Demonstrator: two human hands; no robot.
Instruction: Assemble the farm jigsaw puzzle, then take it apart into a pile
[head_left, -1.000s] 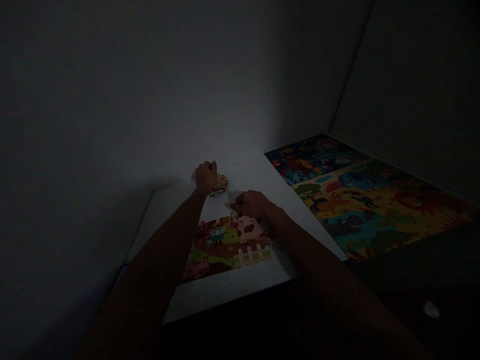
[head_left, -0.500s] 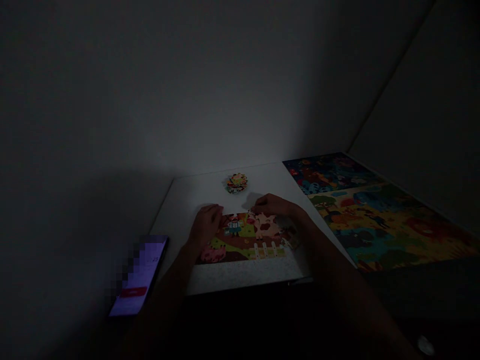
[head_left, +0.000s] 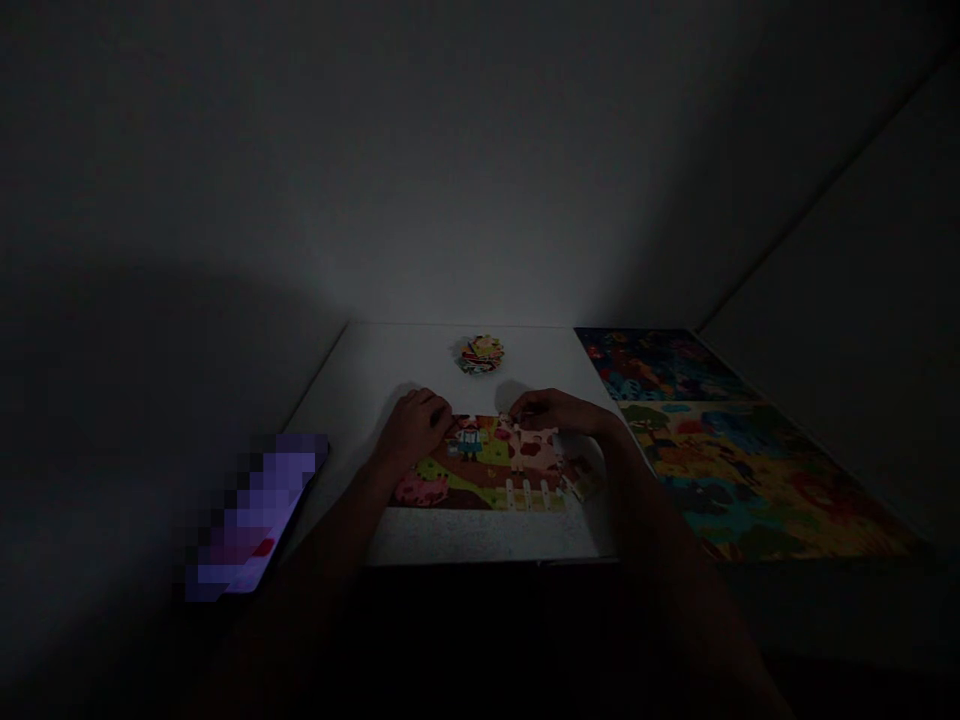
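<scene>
A partly assembled jigsaw puzzle [head_left: 480,480] with a farm scene lies on the white board: a pink pig, a farmer, a spotted cow and a white fence. My left hand [head_left: 414,430] is closed at its upper left edge, fingers curled and steadying it. At the upper edge by the cow's head, my right hand [head_left: 553,411] pinches what looks like a puzzle piece; its fingertips are dim and partly hide it. Beside the right forearm, some brown loose-looking pieces [head_left: 581,478] lie at the puzzle's right end.
A small pile of puzzle pieces [head_left: 481,355] sits farther back on the white board [head_left: 405,350]. To the right lie a dark blue picture [head_left: 667,362] and a yellow animal picture [head_left: 757,480]. A lit phone [head_left: 277,530] is at the left. The light is dim.
The camera view has shifted and turned slightly. Both hands stay at the puzzle's upper edge; the right fingers have curled a little more beside the cow's head.
</scene>
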